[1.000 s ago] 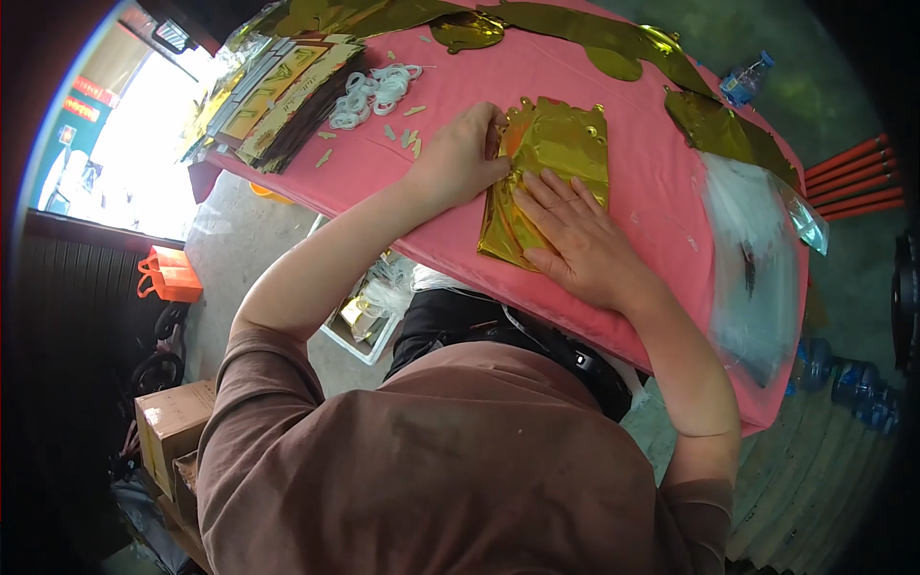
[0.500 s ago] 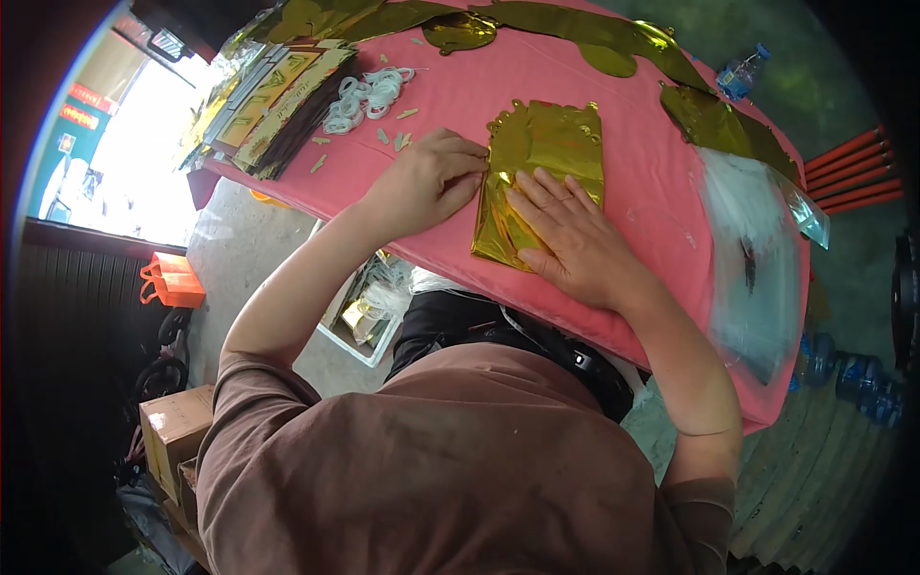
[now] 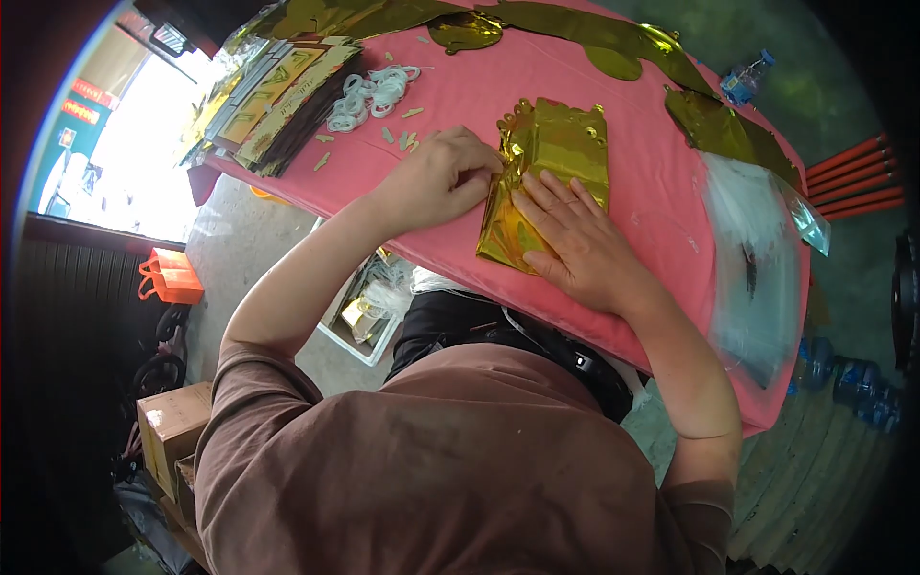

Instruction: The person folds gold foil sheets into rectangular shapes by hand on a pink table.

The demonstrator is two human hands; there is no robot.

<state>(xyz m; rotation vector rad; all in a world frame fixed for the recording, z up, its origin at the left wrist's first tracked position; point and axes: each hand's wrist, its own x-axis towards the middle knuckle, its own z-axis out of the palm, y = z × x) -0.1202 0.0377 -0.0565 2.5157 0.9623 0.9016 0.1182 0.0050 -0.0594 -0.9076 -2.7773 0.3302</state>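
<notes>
Left hand [image 3: 436, 182]: fingers curled, tips at the foil's left edge; whether they pinch it, I cannot tell
Right hand [image 3: 583, 244]: open, palm down on the foil
Gold foil [image 3: 565, 144]: folded, flat on the pink cloth [image 3: 652, 206]
White loops [image 3: 372, 98]: left of the foil, beside the stacked cards [image 3: 287, 105]
Clear plastic sleeves [image 3: 752, 278]: on the cloth, right
</notes>
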